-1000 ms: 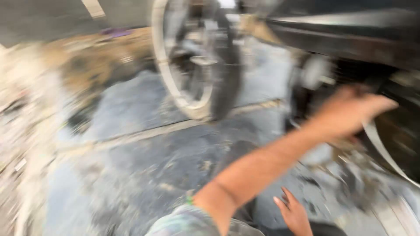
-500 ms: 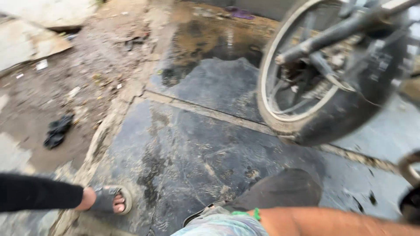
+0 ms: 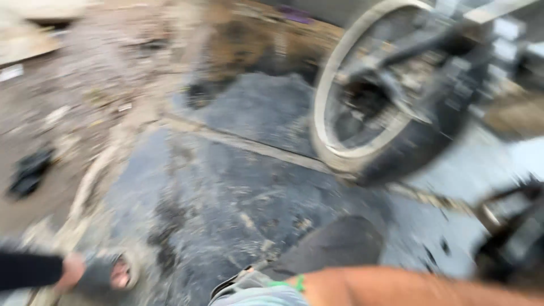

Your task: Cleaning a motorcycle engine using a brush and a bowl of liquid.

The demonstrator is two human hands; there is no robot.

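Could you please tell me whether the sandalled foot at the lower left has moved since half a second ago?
Cannot tell. The sandalled foot sits by the same pale kerb edge of the dark stone paving; the camera moved and the picture is blurred.

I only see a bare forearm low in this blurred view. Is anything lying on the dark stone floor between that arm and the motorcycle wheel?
Nothing visible does. The bare forearm crosses the bottom edge, its hand out of view. Between it and the spoked motorcycle wheel lies only wet dark stone floor and a dark knee. Blur could hide small things.
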